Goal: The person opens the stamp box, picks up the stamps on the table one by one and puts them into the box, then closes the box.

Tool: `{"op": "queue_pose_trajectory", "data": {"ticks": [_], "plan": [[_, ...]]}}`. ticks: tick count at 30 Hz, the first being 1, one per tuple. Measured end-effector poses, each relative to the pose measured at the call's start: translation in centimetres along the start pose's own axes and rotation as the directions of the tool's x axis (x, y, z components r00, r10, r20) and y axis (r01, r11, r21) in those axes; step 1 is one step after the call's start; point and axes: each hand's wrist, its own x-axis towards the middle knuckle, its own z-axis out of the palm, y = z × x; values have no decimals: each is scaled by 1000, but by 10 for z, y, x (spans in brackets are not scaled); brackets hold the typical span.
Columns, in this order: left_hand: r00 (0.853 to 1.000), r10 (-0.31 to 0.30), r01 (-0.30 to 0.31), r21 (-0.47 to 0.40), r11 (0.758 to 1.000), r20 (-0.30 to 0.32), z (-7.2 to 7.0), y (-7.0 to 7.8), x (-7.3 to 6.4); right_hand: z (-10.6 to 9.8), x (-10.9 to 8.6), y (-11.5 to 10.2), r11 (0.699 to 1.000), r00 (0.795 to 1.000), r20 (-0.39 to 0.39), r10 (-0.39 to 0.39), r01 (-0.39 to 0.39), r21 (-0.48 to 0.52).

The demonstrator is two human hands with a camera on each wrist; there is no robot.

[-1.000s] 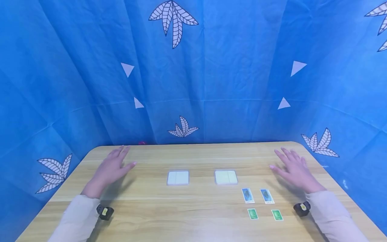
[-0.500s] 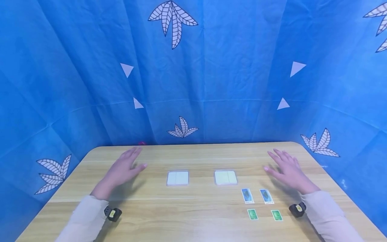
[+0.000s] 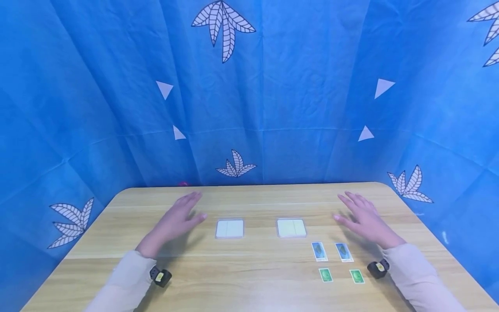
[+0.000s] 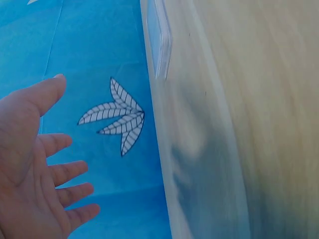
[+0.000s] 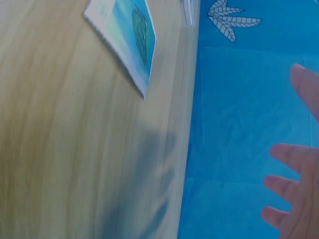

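My left hand (image 3: 173, 223) is raised above the left half of the table, fingers spread and holding nothing. Closest to it lies a flat clear case with a white, two-part face (image 3: 229, 229). A second such case (image 3: 291, 228) lies right of the middle. Over the right side hovers my right hand (image 3: 366, 220), also spread and with nothing in it. Near it are two blue stamps, the left one (image 3: 319, 251) and the right one (image 3: 344, 252). Below them lie two smaller green stamps, one at left (image 3: 325, 275) and one at right (image 3: 356, 276). The right wrist view shows a blue stamp (image 5: 137, 37) with serrated edges.
The wooden table (image 3: 241, 273) has rounded far corners. Behind it and along both sides hangs a blue curtain (image 3: 304, 86) printed with white leaves and triangles. Each wrist carries a small black camera, the left (image 3: 160, 276) and the right (image 3: 378, 268).
Both hands have moved inward over the table, the left one farther to the right, the right one slightly to the left. The cases and stamps stay where they were.
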Motion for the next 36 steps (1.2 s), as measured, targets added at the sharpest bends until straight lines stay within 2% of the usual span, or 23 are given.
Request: {"op": "queue_pose_trajectory", "data": {"ticks": [12, 24, 29, 36], "plan": [[997, 74, -72, -87, 994, 18, 17, 19, 5, 14, 0, -7, 999, 999, 28, -25, 24, 30], [996, 86, -79, -171, 982, 34, 38, 46, 16, 24, 6, -20, 996, 997, 48, -60, 56, 75], [995, 79, -66, -178, 982, 68, 50, 56, 20, 28, 7, -23, 994, 996, 59, -68, 62, 94], [994, 78, -56, -254, 966, 79, 57, 69, 27, 33, 8, -25, 980, 992, 108, -69, 47, 193]]}}
